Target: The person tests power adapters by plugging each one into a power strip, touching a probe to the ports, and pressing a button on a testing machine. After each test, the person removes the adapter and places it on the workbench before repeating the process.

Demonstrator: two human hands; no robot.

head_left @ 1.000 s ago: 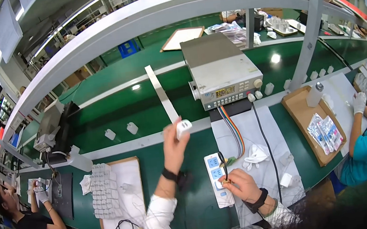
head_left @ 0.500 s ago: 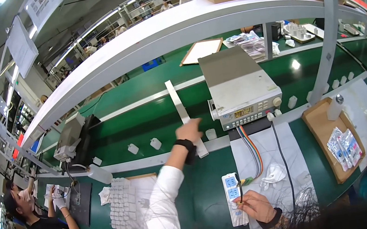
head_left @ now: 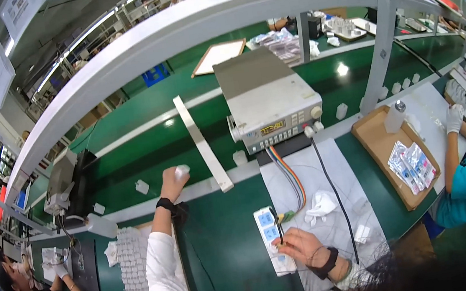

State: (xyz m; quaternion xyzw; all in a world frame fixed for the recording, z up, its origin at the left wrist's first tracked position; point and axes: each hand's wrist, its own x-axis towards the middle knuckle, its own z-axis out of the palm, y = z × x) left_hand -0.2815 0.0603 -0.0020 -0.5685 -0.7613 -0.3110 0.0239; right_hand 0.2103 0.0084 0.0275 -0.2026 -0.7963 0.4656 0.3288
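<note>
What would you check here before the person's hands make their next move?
1. Left hand grips a small white part over the green belt: ok.
2. Right hand rests on the white power strip: ok.
3. Coloured ribbon cable runs from the grey test box toward the strip: ok.
4. Whether the plug is fully seated: cannot tell.
5. Neighbour's gloved hand stays clear of this station: ok.

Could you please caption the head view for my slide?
Left hand sets a small white part by the green belt; right hand rests on a power strip.
</note>
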